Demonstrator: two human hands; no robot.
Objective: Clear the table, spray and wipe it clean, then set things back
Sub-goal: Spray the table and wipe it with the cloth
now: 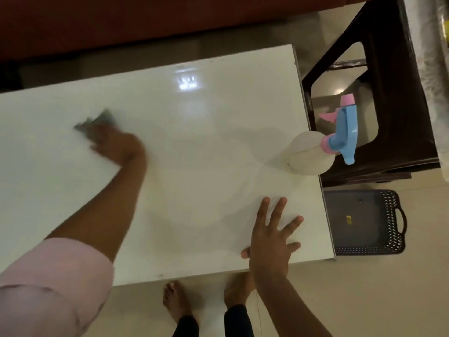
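Observation:
A glossy white table (194, 132) fills the middle of the head view. My left hand (114, 144) is out over its left part, pressed on a dark cloth (97, 121) that is blurred with motion. My right hand (269, 242) lies flat on the near right corner, fingers spread, holding nothing. A white spray bottle (308, 155) with a blue and pink trigger head stands at the right edge of the table, apart from both hands.
A dark grey plastic tray (364, 222) with a handle lies on the floor right of the table. A dark brown stool (388, 105) stands behind it. A red-brown sofa (145, 18) runs along the far side. My bare feet (177, 302) are at the near edge.

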